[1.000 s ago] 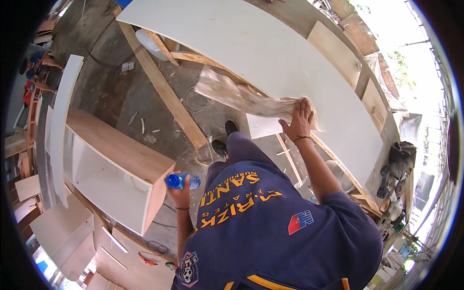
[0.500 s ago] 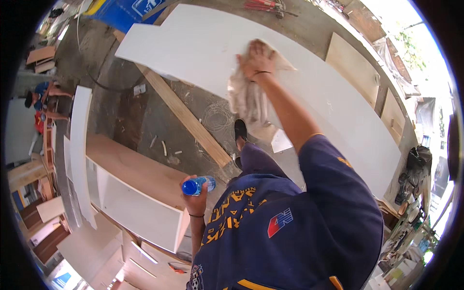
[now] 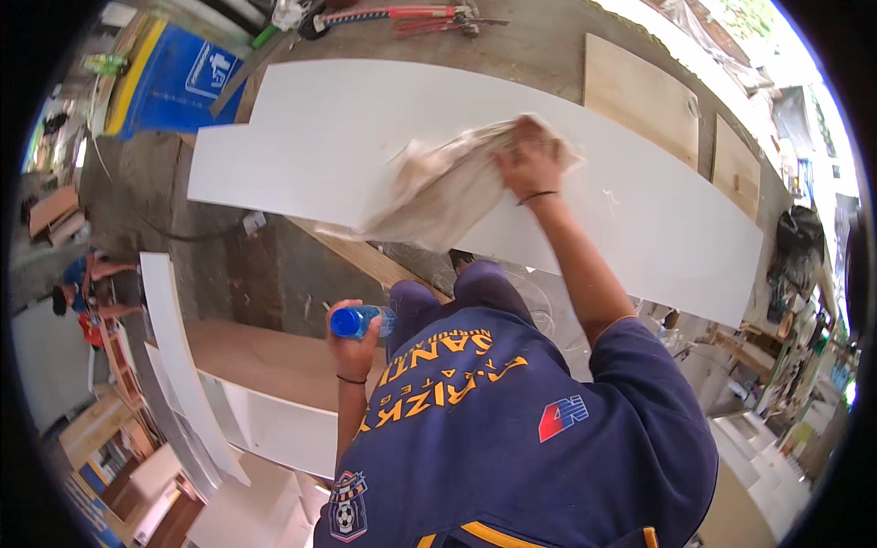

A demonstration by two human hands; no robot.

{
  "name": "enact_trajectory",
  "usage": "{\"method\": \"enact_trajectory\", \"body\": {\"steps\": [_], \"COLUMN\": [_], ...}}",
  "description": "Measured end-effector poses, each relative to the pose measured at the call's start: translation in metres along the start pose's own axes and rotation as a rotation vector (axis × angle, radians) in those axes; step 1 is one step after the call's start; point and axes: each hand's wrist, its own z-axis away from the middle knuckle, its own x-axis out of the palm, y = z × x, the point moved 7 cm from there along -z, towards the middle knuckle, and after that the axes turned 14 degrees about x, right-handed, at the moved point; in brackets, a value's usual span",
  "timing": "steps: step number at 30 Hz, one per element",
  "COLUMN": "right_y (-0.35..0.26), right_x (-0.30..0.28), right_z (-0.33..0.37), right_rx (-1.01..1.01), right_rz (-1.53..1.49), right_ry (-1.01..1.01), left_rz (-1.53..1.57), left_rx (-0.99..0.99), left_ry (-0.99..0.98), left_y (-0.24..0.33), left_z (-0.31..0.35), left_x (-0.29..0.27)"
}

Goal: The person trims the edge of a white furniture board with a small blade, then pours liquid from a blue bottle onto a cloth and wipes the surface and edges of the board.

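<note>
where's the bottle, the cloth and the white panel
Bottle (image 3: pixel 373 316), head view: upper part of its body
Cloth (image 3: pixel 448 187), head view: middle of its spread fabric
White panel (image 3: pixel 639 205), head view: bare surface right of the cloth

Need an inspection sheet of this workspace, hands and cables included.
Surface: long flat white panel, notched at its left end.
Job's things: crumpled beige cloth over the panel; blue-capped translucent plastic bottle.
Clutter: red-handled tools on the grey floor beyond the panel.
Hands: left hand around the bottle; right hand on the cloth, fingers blurred.
Cables: thin dark cable or hose, floor, left.
Surroundings: blue bin with yellow rim, upper left; another person, far left.
</note>
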Motion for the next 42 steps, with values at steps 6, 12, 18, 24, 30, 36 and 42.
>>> {"method": "enact_trajectory", "body": {"steps": [6, 12, 18, 24, 30, 36, 42], "right_y": [-0.034, 0.011, 0.075, -0.104, 0.056, -0.14, -0.123], "right_x": [0.004, 0.025, 0.025, 0.06, -0.003, 0.069, 0.013], "right_z": [0.089, 0.176, 0.161, 0.182, 0.187, 0.196, 0.206], "right_rx": [0.234, 0.395, 0.629, 0.332, 0.81, 0.376, 0.444], "right_rz": [0.199, 0.239, 0.367, -0.056, 0.055, -0.132, -0.262], "right_ry": [-0.104, -0.114, 0.361, -0.055, 0.246, 0.298, 0.144], "left_rz": [0.025, 0.138, 0.152, 0.105, 0.168, 0.15, -0.001], "left_rx": [0.115, 0.252, 0.299, 0.332, 0.303, 0.372, 0.499], "left_ry": [-0.211, -0.372, -0.466, -0.539, -0.529, -0.682, -0.94], "left_y": [-0.022, -0.035, -0.053, -0.069, -0.072, -0.061, -0.022], "left_z": [-0.049, -0.09, -0.102, -0.102, -0.09, -0.083, -0.094], "left_x": [-0.013, -0.031, -0.059, -0.07, -0.079, -0.067, -0.026]}}
